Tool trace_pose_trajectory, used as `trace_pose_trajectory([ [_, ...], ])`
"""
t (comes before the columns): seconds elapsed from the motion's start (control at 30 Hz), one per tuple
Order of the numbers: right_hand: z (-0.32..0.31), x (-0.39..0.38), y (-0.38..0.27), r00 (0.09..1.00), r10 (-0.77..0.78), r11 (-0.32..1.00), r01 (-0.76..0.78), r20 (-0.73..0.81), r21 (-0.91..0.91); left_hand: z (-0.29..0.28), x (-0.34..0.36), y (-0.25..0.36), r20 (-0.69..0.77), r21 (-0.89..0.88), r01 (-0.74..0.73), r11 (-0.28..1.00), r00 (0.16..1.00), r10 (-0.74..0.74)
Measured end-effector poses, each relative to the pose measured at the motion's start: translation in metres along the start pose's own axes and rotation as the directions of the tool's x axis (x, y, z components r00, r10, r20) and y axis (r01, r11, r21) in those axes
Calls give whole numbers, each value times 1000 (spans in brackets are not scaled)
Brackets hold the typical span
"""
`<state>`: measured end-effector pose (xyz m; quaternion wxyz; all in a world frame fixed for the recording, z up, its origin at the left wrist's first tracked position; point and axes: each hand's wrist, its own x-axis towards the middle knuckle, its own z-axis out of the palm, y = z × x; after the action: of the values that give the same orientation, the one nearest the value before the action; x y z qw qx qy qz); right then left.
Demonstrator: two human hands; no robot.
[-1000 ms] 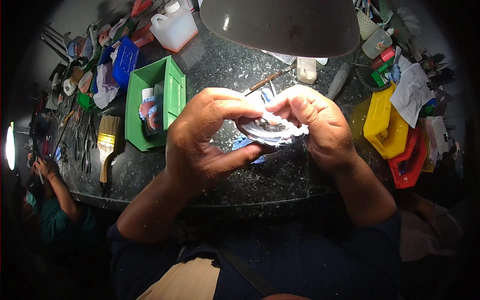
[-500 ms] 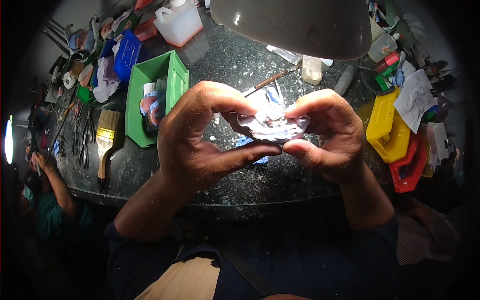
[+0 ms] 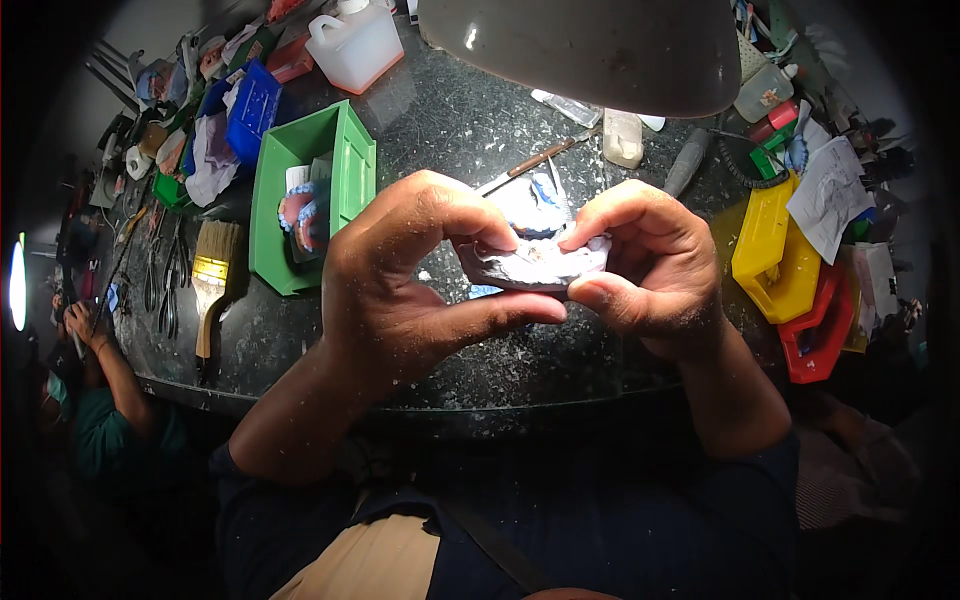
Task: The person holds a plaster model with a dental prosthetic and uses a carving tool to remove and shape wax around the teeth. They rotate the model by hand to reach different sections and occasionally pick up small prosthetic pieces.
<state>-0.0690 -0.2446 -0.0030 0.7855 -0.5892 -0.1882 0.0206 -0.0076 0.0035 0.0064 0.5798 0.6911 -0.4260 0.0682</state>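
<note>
A pale plaster dental cast (image 3: 540, 262) is held up under the lamp between my left hand (image 3: 400, 270) and my right hand (image 3: 655, 270). Index fingertips press on its upper side and both thumbs are along its lower front edge. Just behind it lies a white and blue piece (image 3: 535, 205), with a thin metal tool with a brown handle (image 3: 545, 155) beyond. A scrap of blue material (image 3: 485, 292) is partly hidden beneath my hands.
Around the speckled dark bench (image 3: 520, 370) are a green bin (image 3: 272, 200) with dental models, a brush (image 3: 217, 270), a blue bin (image 3: 252, 110), a plastic jug (image 3: 360, 55), yellow (image 3: 750, 245) and red (image 3: 815, 355) bins. A lamp hood (image 3: 580, 45) overhangs. A co-worker's arm (image 3: 125, 385) is at left.
The cast has tilted in my fingers. My right thumb has moved from its top to the lower front edge, and more of the white and blue piece behind now shows.
</note>
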Motion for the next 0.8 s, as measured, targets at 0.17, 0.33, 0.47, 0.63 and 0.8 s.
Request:
trace_pose_trajectory([
  [0.17, -1, 2, 1, 999, 26, 998, -27, 22, 61, 0, -2, -1, 14, -32, 31, 999, 999, -31],
  [0.33, 1, 1, -1, 1000, -5, 999, 5, 5, -33, 1, -2, -3, 3, -38, 10, 999, 1000, -10],
  [0.47, 3, 0, -3, 993, -118, 963, 110, -19, -245, 5, -4, -10, -54, 9, -33, 999, 998, 33],
  [0.63, 1, 3, 3, 902, -432, 743, 369, 22, -558, 5, -3, 0, -30, -239, 169, 956, 983, -181],
  [0.8, -2, 6, 3, 895, -431, 679, 408, 119, -610, 5, -7, 6, -47, -252, 282, 926, 952, -303],
])
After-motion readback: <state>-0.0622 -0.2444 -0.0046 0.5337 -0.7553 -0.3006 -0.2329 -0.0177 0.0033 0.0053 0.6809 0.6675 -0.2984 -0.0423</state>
